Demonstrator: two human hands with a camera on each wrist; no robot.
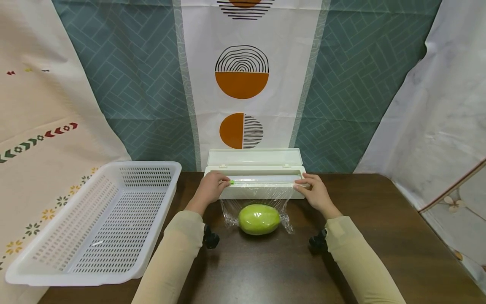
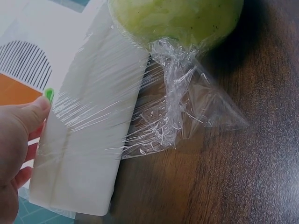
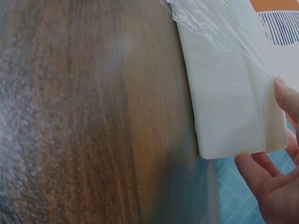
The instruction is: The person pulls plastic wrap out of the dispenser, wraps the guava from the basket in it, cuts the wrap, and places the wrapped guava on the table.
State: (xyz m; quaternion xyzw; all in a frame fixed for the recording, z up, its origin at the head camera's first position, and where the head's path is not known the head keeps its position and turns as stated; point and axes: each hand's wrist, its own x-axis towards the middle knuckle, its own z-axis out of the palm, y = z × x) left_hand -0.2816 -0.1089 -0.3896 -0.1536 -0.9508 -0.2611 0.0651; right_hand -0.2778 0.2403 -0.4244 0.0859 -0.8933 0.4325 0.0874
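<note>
A white cling film dispenser box (image 1: 235, 193) stands at the back of the table with its lid (image 1: 255, 158) raised. Clear cling film (image 2: 173, 102) stretches from its front edge down to a green oval fruit (image 1: 259, 219), which is wrapped in it, the film bunched at both ends. My left hand (image 1: 210, 188) is at the box's left end, thumb and fingers pinching the small green cutter slider (image 2: 49, 93). At the opposite end my right hand (image 1: 315, 192) grips the box, its thumb on the front rim and other fingers around the end, as the right wrist view shows.
A white perforated plastic basket (image 1: 153, 236) stands on the left side of the dark wooden table (image 1: 265, 270). Patterned cloth (image 1: 152, 84) hangs right behind the box. More light cloth (image 1: 448, 105) closes off the right side.
</note>
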